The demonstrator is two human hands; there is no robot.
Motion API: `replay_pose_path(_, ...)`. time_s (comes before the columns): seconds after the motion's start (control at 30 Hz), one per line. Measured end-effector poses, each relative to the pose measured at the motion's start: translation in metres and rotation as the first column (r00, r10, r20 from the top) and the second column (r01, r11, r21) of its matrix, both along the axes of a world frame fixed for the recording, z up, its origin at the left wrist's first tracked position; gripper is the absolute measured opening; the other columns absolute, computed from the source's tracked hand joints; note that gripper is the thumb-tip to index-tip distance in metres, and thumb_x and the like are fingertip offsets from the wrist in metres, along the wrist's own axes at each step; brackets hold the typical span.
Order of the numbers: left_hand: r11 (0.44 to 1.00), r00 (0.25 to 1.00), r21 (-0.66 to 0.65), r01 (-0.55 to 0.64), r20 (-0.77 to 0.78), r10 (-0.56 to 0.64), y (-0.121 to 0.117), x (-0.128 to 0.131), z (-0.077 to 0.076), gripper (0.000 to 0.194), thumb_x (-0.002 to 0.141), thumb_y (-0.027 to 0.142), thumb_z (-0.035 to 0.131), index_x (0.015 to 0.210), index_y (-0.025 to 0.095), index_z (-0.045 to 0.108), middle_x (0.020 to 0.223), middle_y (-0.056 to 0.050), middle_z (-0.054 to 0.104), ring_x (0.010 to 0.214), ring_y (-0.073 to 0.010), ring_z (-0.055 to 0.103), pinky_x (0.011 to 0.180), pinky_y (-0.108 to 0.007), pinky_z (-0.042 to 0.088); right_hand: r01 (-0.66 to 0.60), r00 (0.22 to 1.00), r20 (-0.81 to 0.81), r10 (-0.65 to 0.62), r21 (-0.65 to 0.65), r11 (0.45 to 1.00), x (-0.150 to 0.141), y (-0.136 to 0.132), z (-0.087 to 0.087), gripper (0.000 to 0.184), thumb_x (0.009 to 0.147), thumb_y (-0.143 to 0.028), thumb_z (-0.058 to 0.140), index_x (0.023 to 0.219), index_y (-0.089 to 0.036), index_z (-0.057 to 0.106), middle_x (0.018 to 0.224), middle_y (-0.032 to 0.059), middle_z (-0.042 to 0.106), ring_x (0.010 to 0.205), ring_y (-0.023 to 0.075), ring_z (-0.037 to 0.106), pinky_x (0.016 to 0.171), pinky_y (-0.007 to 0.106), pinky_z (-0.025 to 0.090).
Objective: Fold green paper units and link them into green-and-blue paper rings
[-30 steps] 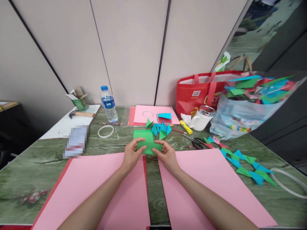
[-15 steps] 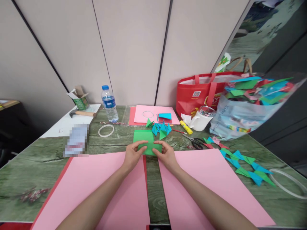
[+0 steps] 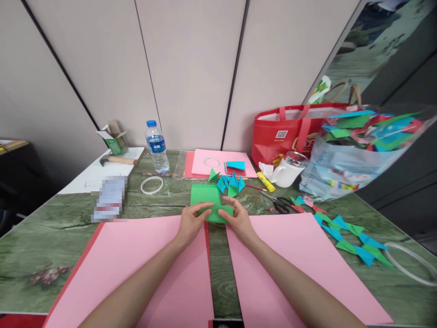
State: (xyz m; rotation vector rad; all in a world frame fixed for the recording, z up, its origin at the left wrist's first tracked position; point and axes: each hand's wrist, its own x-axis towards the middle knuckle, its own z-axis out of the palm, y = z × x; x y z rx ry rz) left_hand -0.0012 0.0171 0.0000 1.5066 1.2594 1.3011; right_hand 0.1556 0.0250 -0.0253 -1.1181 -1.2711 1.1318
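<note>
A folded piece of green paper (image 3: 215, 215) is held between my two hands over the gap between the pink sheets. My left hand (image 3: 191, 222) pinches its left end, thumb on the near face and fingers behind. At its right end my right hand (image 3: 239, 221) presses with the thumb, while the index finger stands off the paper's upper edge. Just behind lies a flat green sheet (image 3: 204, 194) on the table. Folded blue and green paper pieces (image 3: 232, 183) sit beyond my right hand.
Large pink sheets (image 3: 164, 259) lie under both forearms. To the right are scissors (image 3: 282, 204), a yellow glue stick (image 3: 265, 181), a white jug (image 3: 288, 171) and a folded paper chain (image 3: 351, 237). A water bottle (image 3: 157, 148) and a hammer (image 3: 119, 160) stand or lie left.
The green paper between my hands has become a narrower strip, its upper part folded down. My right index finger has lifted away from the paper.
</note>
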Motion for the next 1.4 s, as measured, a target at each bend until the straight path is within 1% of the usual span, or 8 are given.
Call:
replay_pose_path(0.1, 1.000, 1.000, 0.012, -0.005, 0.010, 0.005, -0.001, 0.000, 0.001, 0.017, 0.067, 0.023, 0.064, 0.082, 0.019, 0.072, 0.083, -0.004, 0.071, 0.077, -0.0194, 0.063, 0.073, -0.029, 0.048, -0.103, 0.988, -0.123, 0.089, -0.115, 0.988, -0.003, -0.003, 0.006, 0.065, 0.054, -0.030, 0.075, 0.112, -0.022, 0.046, 0.097, 0.0030, 0.054, 0.068, 0.0142, 0.057, 0.058, 0.030, 0.054)
replay_pose_path(0.17, 1.000, 1.000, 0.013, -0.009, 0.011, 0.009, -0.002, 0.001, 0.002, 0.017, 0.067, 0.021, 0.064, 0.083, 0.020, 0.072, 0.085, -0.004, 0.071, 0.079, -0.0192, 0.064, 0.075, -0.029, 0.048, -0.143, 0.978, -0.172, 0.115, -0.163, 0.976, -0.003, -0.004, 0.007, 0.070, 0.051, -0.028, 0.077, 0.113, -0.023, 0.045, 0.098, 0.0025, 0.054, 0.062, 0.0128, 0.058, 0.058, 0.033, 0.056)
replay_pose_path(0.47, 0.998, 0.999, 0.034, -0.054, 0.001, 0.054, -0.005, 0.003, 0.004, 0.018, 0.068, 0.020, 0.063, 0.084, 0.021, 0.072, 0.087, -0.003, 0.071, 0.080, -0.0188, 0.063, 0.076, -0.029, 0.047, -0.244, 0.951, -0.245, 0.187, -0.226, 0.943, -0.002, -0.003, 0.004, 0.079, 0.048, -0.027, 0.079, 0.115, -0.020, 0.038, 0.069, -0.0022, 0.064, 0.054, 0.0179, 0.065, 0.058, 0.034, 0.056)
replay_pose_path(0.63, 0.998, 0.998, 0.030, -0.060, 0.012, 0.060, -0.005, 0.004, 0.003, 0.018, 0.068, 0.022, 0.063, 0.084, 0.021, 0.072, 0.088, -0.003, 0.071, 0.082, -0.0193, 0.063, 0.077, -0.029, 0.047, -0.209, 0.963, -0.215, 0.163, -0.214, 0.954, -0.004, -0.004, 0.006, 0.072, 0.049, -0.029, 0.078, 0.110, -0.019, 0.040, 0.057, -0.0046, 0.063, 0.048, 0.0167, 0.063, 0.054, 0.031, 0.054)
replay_pose_path(0.87, 0.997, 0.998, 0.048, -0.066, 0.026, 0.065, -0.006, 0.004, 0.004, 0.017, 0.068, 0.022, 0.063, 0.083, 0.022, 0.072, 0.088, -0.002, 0.071, 0.083, -0.0194, 0.063, 0.077, -0.029, 0.048, -0.159, 0.966, -0.237, 0.103, -0.231, 0.960, -0.005, -0.002, 0.002, 0.066, 0.044, -0.030, 0.080, 0.099, -0.020, 0.045, 0.056, -0.0048, 0.063, 0.048, 0.0176, 0.062, 0.051, 0.032, 0.054)
replay_pose_path(1.0, 0.997, 0.997, 0.042, -0.063, 0.035, 0.062, -0.006, 0.003, 0.005, 0.017, 0.069, 0.022, 0.064, 0.084, 0.021, 0.072, 0.088, -0.003, 0.071, 0.082, -0.0188, 0.063, 0.074, -0.028, 0.048, -0.187, 0.958, -0.257, 0.125, -0.234, 0.954, -0.003, 0.000, 0.003, 0.065, 0.044, -0.030, 0.081, 0.098, -0.019, 0.046, 0.058, -0.0042, 0.063, 0.051, 0.0176, 0.063, 0.052, 0.031, 0.054)
replay_pose_path(1.2, 0.992, 0.991, 0.029, -0.120, 0.062, 0.118, -0.001, -0.002, 0.007, 0.019, 0.067, 0.024, 0.065, 0.085, 0.020, 0.072, 0.089, -0.003, 0.071, 0.082, -0.0192, 0.062, 0.076, -0.030, 0.047, -0.232, 0.933, -0.320, 0.163, -0.191, 0.954, 0.001, 0.004, -0.002, 0.047, 0.053, -0.028, 0.078, 0.090, -0.017, 0.053, 0.069, -0.0014, 0.065, 0.058, 0.0132, 0.063, 0.059, 0.029, 0.055)
replay_pose_path(1.4, 0.992, 0.988, -0.007, -0.128, 0.085, 0.128, 0.006, -0.007, 0.002, 0.025, 0.066, 0.029, 0.066, 0.088, 0.018, 0.071, 0.090, -0.005, 0.071, 0.081, -0.0206, 0.062, 0.074, -0.031, 0.048, -0.246, 0.921, -0.350, 0.169, -0.188, 0.951, 0.001, 0.006, -0.006, 0.046, 0.054, -0.028, 0.078, 0.092, -0.016, 0.054, 0.071, -0.0004, 0.066, 0.060, 0.0129, 0.063, 0.059, 0.028, 0.054)
